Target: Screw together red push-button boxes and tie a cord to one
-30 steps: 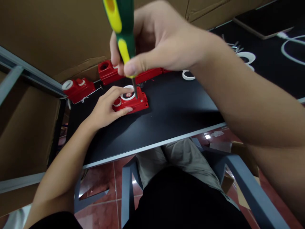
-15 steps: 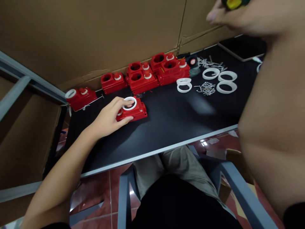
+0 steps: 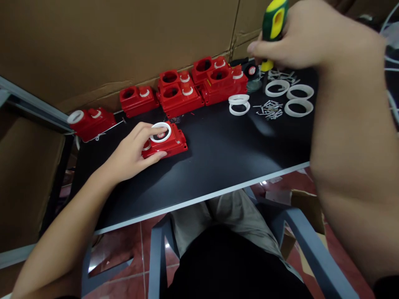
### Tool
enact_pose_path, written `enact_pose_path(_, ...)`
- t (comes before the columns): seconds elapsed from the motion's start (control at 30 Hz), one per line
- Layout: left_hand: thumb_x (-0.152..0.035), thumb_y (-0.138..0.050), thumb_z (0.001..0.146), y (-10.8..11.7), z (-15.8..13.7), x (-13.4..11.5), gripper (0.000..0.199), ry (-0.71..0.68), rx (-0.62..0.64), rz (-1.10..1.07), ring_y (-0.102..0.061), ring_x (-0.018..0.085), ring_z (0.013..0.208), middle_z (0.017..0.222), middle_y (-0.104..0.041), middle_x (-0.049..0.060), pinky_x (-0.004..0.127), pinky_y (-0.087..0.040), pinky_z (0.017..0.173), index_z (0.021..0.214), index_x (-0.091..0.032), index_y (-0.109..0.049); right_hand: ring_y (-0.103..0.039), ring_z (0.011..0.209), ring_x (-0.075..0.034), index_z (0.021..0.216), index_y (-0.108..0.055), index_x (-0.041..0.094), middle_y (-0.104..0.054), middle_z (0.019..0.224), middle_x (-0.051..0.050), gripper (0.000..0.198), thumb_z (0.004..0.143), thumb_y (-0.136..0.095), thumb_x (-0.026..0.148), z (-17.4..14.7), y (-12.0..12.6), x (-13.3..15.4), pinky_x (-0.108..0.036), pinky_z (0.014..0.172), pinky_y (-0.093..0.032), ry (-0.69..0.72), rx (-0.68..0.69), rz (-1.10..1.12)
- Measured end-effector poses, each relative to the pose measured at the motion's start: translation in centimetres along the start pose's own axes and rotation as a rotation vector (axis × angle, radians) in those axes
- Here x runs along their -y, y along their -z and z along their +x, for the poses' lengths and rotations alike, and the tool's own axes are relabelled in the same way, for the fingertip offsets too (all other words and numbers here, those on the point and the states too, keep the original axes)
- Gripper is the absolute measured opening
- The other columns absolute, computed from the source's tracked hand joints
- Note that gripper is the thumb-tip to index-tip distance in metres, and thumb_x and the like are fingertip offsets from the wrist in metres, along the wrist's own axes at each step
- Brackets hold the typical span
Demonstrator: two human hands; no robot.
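My left hand point(image 3: 137, 151) grips a red plastic housing point(image 3: 174, 143) on the black table, thumb along its near side and fingers over the top. A white ring point(image 3: 170, 132) surrounds the round opening of that housing, and one fingertip reaches inside the ring. High at the right, my right hand point(image 3: 293, 41) is closed round a green and yellow screwdriver point(image 3: 270, 25), held upright with its shaft pointing down. Below the screwdriver lie loose screws point(image 3: 270, 109) and several white rings point(image 3: 298, 107). The far fingers of my right hand are hidden.
Several more red housings point(image 3: 183, 109) line the back of the table point(image 3: 212, 162) against a cardboard wall point(image 3: 109, 45). Two white rings point(image 3: 239, 109) lie left of the screws. A roll of black tape point(image 3: 251, 70) is at the back. A grey chair armrest point(image 3: 307, 232) stands near the front edge.
My right hand has come down and left with the screwdriver, which now shows more fully above the screws and rings. My left hand stays on the housing; the view has shifted slightly.
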State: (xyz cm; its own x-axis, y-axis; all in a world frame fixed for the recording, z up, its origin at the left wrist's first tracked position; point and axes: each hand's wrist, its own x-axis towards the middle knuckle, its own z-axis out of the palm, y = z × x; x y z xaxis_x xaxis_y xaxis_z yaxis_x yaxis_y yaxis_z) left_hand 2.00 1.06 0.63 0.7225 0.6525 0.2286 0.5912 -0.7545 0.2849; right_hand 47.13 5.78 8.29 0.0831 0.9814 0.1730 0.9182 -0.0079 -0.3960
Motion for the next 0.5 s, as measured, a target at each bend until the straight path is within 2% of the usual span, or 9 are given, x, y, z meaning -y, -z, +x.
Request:
enact_pose_path(0.07,-0.062,-0.071,0.12,0.1,0.0,-0.1,0.06,0.016,0.008,-0.001,-0.075,0.037,0.139,0.156,-0.074,0.015,0.055,-0.063,0.121,0.166,-0.023,-0.069,-0.044,0.066,-0.011,0.066,-0.063,0.018,-0.054,0.056,-0.002,0.057,0.111,-0.08,0.049,0.7,-0.4,-0.5,-0.038,0.078,-0.033,-0.019,0.088,-0.111)
enact_pose_path(0.17,-0.062,-0.071,0.119,0.2,0.0,-0.2,0.061,0.029,0.018,-0.003,-0.075,0.038,0.138,0.156,-0.074,0.016,0.057,-0.063,0.121,0.165,-0.023,-0.068,-0.044,0.06,-0.01,0.064,-0.065,0.018,-0.061,0.056,-0.002,0.062,0.114,-0.078,0.053,1.3,-0.8,-0.8,-0.038,0.073,-0.031,-0.026,0.172,-0.209)
enact_pose_path(0.33,-0.06,-0.073,0.118,0.2,0.0,-0.1,0.059,0.029,0.017,-0.006,-0.074,0.038,0.135,0.154,-0.074,0.015,0.057,-0.064,0.119,0.164,-0.024,-0.069,-0.051,0.06,-0.011,0.072,-0.068,0.018,-0.059,0.054,-0.001,0.058,0.117,-0.074,0.055,1.4,-0.7,-1.1,-0.038,0.073,-0.033,-0.024,0.22,-0.242)
enact_pose_path(0.5,-0.061,-0.073,0.118,0.2,0.2,-0.1,0.059,0.018,0.015,-0.01,-0.076,0.038,0.136,0.154,-0.075,0.016,0.056,-0.065,0.12,0.163,-0.023,-0.069,-0.054,0.061,-0.015,0.071,-0.066,0.019,-0.058,0.054,-0.002,0.056,0.113,-0.076,0.055,1.9,-0.8,-1.6,-0.039,0.074,-0.034,0.001,0.239,-0.226)
